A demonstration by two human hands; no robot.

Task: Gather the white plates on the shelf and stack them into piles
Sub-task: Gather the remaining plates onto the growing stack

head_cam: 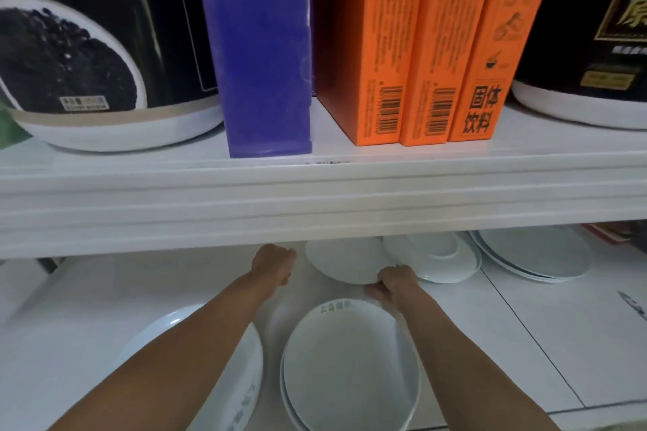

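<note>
A white shelf runs across the whole view, its thick front edge at the middle. On its top board stand, from 10 to 2 o'clock, a black tub with a white base, a blue box, three orange boxes side by side, and a second black tub.

Under that board, on the white lower shelf surface, lie the white plates. At 6 o'clock sits a pile of plates, at least two rims showing, with grey lettering on the top one's far rim. At 7 o'clock a large plate lies partly under the left forearm. At 3 o'clock a stack of wide plates rests near the back. Just left of it lies a smaller rimmed plate, and overlapping that one's left edge is the held plate, near the centre.

The right hand has its grip pinching the near edge of the held plate, fingers curled over the rim. The left hand is just beside that plate at 9 o'clock of it, its grip curled into a loose fist; whether it touches the plate I cannot tell.
</note>
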